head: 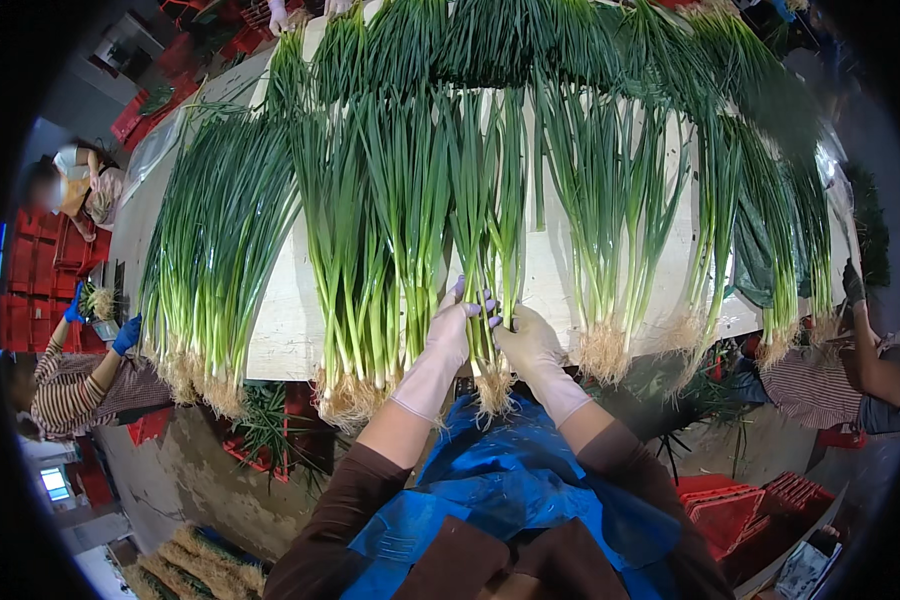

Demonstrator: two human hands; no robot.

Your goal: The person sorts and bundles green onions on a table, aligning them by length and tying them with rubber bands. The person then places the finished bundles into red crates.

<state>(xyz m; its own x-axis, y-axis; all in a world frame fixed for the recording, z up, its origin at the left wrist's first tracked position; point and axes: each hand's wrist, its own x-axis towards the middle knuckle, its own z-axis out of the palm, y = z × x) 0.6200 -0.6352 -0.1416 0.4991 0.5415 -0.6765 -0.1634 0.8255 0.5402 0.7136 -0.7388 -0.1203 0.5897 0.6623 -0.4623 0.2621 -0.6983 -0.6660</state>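
At the near edge of a pale wooden table (285,315), a small bunch of green-garlic-like stalks (481,259) lies with its leaves pointing away and its roots towards me. My left hand (448,334), in a thin pale lilac glove, grips the bunch's lower stems from the left. My right hand (529,341), in a similar glove, closes on the same stems from the right. Below the hands, pale stringy roots (493,390) hang over the edge. A thicker bunch (375,277) lies just left of my left hand; a looser bunch (604,262) is to the right.
More stalks (210,225) cover the table's left, with a leafy row (495,45) at the far side. Co-workers' hands include a blue-gloved hand (127,335) at left and a dark-gloved hand (853,283) at right. Red crates (724,510) stand behind right.
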